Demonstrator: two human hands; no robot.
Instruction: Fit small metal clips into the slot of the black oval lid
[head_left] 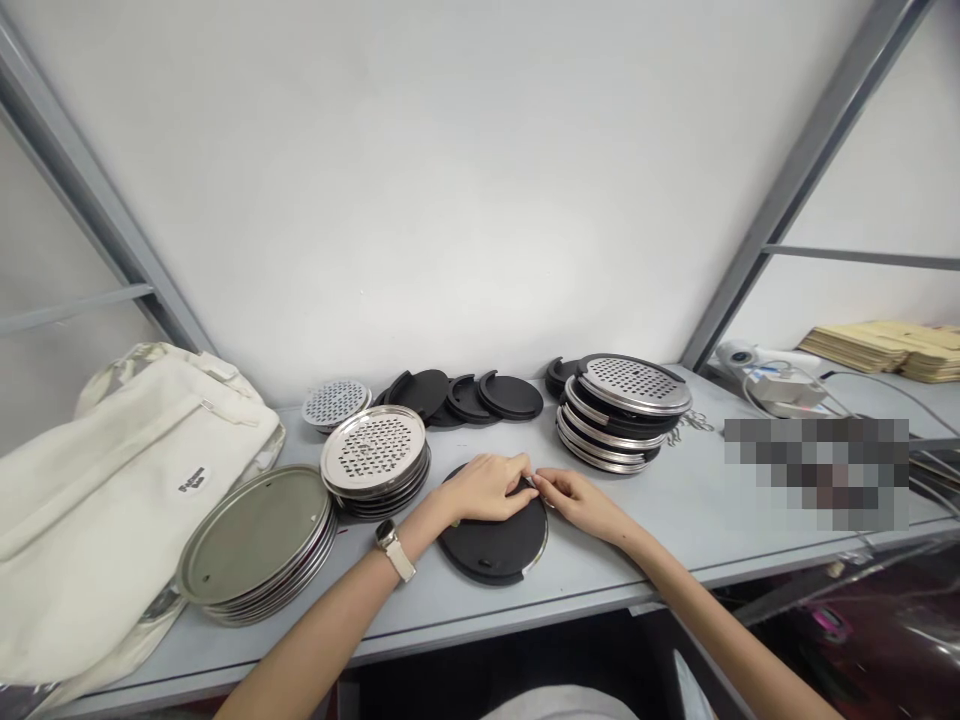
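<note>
A round black disc point(495, 530) lies flat on the grey table point(675, 520), with a thin steel band along its lower right rim. My left hand point(484, 488) grips the top of the disc, fingers curled over its far edge. My right hand point(577, 503) comes in from the right, its fingertips pinching a thin steel piece point(532, 482) at the rim, touching my left fingers. The hands hide the disc's upper part. A perforated steel grater disc stack point(375, 460) stands just beyond my left hand.
Another grater and black disc stack point(622, 415) stands at the back right, and loose black discs point(457, 397) lie along the wall. Plain steel discs point(255, 545) and a white canvas bag point(127, 480) sit at the left. Cables, a white device and tan packets lie at the far right.
</note>
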